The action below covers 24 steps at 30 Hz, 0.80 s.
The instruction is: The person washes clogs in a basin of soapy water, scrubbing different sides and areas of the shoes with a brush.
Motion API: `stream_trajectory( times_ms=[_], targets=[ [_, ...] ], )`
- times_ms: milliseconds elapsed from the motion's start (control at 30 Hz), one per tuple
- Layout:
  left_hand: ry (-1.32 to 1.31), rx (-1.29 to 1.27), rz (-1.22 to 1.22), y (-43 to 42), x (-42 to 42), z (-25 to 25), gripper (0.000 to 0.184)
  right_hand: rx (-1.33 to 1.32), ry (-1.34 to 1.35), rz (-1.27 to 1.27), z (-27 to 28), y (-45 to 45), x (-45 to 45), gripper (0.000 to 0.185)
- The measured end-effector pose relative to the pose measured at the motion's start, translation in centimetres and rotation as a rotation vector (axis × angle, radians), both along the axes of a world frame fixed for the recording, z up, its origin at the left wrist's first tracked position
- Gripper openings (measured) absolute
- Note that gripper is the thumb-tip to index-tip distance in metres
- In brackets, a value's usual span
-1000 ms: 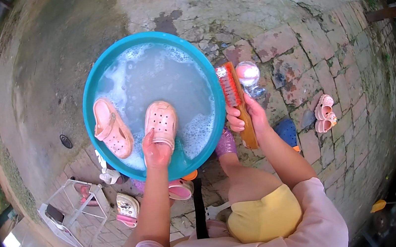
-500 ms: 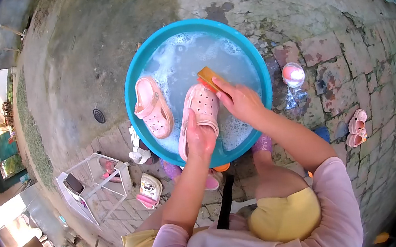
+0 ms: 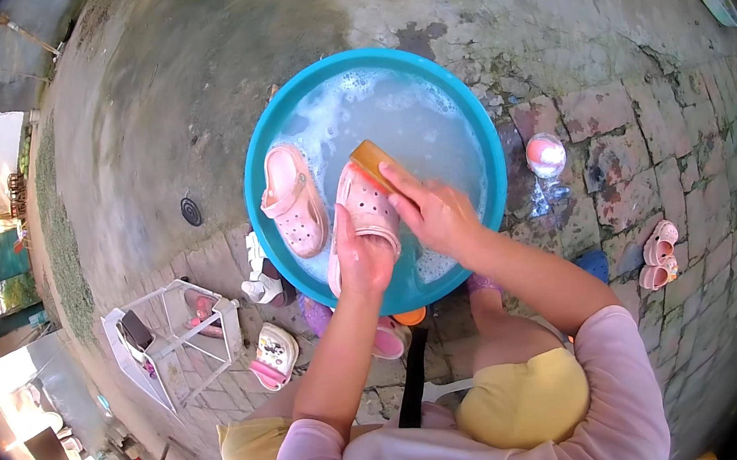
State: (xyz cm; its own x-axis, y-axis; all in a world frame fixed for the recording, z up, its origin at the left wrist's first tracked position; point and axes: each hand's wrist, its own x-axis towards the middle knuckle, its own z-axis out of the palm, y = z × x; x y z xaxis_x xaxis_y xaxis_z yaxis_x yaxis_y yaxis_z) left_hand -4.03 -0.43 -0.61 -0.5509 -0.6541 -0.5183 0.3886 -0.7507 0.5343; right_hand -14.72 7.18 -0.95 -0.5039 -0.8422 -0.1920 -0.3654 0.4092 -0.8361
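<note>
Left hand grips a pink clog over soapy water in a blue basin; right hand holds a brush against the toe. A second clog lies inside.

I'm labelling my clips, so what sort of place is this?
Likely an outdoor yard: weathered paving with dark joints, a strip of low greenery along one side, and a teal tub of sudsy water.

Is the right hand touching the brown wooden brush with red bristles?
Touching: the head view shows the right hand with its fingers laid over the brown wooden brush, no gap visible between.
</note>
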Motion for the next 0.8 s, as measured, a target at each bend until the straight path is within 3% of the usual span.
stream_trajectory(
  times_ms=[67, 133, 200, 333, 367, 433, 500, 600, 667, 700, 800],
  targets=[
    [0.000, 0.027, 0.027, -1.2, 1.4, 0.5, 0.056, -0.052, 0.142, 0.239, 3.0, 1.3, 2.1, 0.042],
    [0.133, 0.021, 0.034, -1.0, 1.7, 1.4, 0.053, -0.049, 0.192, 0.308, 3.6, 0.5, 1.0, 0.042],
    [0.168, 0.003, 0.064, 0.2, 1.3, 2.2, 0.054, 0.021, 0.262, 0.122, 4.1, -1.1, -1.4, 0.044],
    [0.162, -0.017, 0.145, 0.7, 1.5, 4.9, 0.058, -0.150, 0.381, 0.384, 7.9, 1.3, 1.3, 0.042],
    [0.259, 0.078, 0.160, 1.1, 1.5, 5.1, 0.061, -0.102, 0.380, 0.354, 8.1, 0.9, 0.5, 0.041],
    [0.361, 0.013, 0.165, 2.4, 0.7, 5.8, 0.060, 0.075, 0.448, 0.271, 10.3, -0.3, -1.5, 0.042],
    [0.485, -0.011, 0.183, 3.3, 0.6, 7.3, 0.060, -0.010, 0.514, 0.355, 11.8, 1.7, 0.0, 0.042],
    [0.358, 0.001, 0.192, 3.4, 1.6, 9.2, 0.065, -0.150, 0.563, 0.497, 13.8, 3.8, 1.4, 0.041],
    [0.396, -0.053, 0.213, 4.8, 0.7, 9.5, 0.065, 0.062, 0.544, 0.296, 15.2, 2.0, -0.8, 0.043],
    [0.414, -0.101, 0.212, 5.2, 0.3, 9.6, 0.066, 0.023, 0.531, 0.238, 15.2, 1.9, -1.4, 0.043],
    [0.470, -0.075, 0.202, 5.0, 1.7, 11.4, 0.063, -0.066, 0.654, 0.480, 17.8, 5.2, 2.3, 0.042]
  ],
)
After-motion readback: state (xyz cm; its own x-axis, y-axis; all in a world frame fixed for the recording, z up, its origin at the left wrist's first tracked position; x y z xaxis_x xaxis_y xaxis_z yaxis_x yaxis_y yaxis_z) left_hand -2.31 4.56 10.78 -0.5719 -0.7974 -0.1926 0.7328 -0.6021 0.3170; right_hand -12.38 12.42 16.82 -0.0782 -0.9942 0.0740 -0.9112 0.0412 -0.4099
